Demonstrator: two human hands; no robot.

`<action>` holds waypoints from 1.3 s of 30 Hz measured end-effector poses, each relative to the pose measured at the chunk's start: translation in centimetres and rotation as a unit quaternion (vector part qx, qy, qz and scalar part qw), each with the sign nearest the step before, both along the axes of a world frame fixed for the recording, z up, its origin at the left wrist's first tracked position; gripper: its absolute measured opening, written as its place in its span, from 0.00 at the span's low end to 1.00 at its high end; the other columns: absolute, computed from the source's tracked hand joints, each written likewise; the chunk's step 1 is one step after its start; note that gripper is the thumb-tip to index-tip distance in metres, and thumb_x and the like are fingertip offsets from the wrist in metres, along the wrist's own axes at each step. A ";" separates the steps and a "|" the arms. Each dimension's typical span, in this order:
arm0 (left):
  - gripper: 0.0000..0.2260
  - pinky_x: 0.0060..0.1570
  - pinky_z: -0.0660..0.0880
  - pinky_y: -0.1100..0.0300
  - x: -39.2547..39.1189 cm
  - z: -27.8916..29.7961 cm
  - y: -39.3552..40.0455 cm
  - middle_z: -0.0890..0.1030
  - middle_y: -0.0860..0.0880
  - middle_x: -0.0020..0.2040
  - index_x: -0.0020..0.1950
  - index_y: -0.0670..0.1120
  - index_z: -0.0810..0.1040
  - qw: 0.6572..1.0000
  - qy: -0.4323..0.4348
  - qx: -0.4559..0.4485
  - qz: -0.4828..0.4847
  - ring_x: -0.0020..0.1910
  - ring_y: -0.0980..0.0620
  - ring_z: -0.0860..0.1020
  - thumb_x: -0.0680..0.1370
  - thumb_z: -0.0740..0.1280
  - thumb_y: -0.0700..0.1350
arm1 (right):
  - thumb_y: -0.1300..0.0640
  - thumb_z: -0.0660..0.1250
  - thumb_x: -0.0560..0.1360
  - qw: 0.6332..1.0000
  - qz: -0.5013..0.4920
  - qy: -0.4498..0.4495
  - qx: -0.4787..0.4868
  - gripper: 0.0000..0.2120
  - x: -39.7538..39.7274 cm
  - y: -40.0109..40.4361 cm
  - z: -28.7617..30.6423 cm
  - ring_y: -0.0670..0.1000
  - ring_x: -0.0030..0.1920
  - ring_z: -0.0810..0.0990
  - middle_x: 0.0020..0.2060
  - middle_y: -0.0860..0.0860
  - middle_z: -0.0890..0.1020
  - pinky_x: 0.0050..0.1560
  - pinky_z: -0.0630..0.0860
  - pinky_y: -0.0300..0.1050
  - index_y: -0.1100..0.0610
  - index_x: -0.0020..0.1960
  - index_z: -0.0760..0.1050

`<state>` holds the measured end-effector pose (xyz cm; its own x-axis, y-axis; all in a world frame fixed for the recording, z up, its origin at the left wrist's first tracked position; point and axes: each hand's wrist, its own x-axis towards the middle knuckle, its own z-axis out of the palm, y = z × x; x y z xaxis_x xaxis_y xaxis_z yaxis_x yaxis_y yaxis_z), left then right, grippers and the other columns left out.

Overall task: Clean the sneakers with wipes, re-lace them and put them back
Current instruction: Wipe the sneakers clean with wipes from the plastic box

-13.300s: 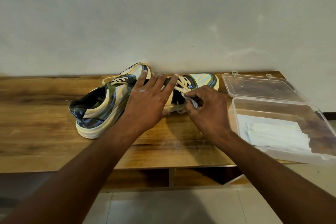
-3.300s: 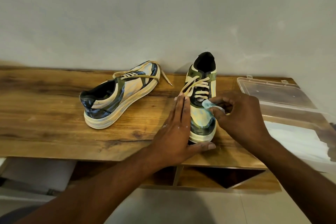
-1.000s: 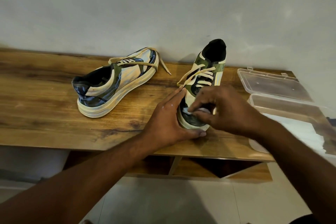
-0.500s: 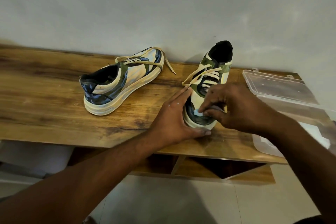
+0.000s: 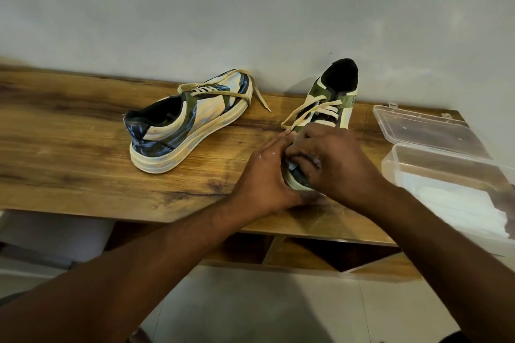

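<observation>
Two cream, green and blue sneakers stand on a wooden shelf top (image 5: 83, 170). The left sneaker (image 5: 189, 122) lies angled with its heel toward me, laces loose. The right sneaker (image 5: 328, 103) points its toe at me, heel against the wall. My left hand (image 5: 264, 175) rests flat against the left side of its toe, fingers straight. My right hand (image 5: 331, 161) covers the toe and pinches a small white wipe (image 5: 292, 166), of which only a corner shows.
An open clear plastic box (image 5: 395, 159) with a stack of white wipes (image 5: 457, 203) sits at the right end of the shelf top, its lid (image 5: 423, 131) folded back toward the wall. Open compartments lie under the shelf top, tiled floor below.
My right hand has moved the wipe left across the toe toward my left hand. The left hand keeps steadying the sneaker.
</observation>
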<state>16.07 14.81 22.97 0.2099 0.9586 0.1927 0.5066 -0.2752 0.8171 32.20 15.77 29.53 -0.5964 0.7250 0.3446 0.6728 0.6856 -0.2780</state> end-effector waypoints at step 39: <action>0.55 0.72 0.60 0.74 0.3 0.9 -0.4 0.70 0.55 0.78 0.81 0.48 0.67 1.000 0.021 0.014 0.004 0.72 0.70 0.64 0.59 0.85 0.63 | 0.63 0.82 0.69 0.986 -0.123 0.041 -0.104 0.09 5.6 -0.9 1.7 0.38 0.41 0.82 0.37 0.41 0.84 0.38 0.76 0.28 0.51 0.45 0.88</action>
<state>16.35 14.46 23.83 0.2100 0.9548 0.2105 0.5432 -0.2929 0.7869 37.77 14.86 31.27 -0.3706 0.9042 0.2121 0.7807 0.4270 -0.4563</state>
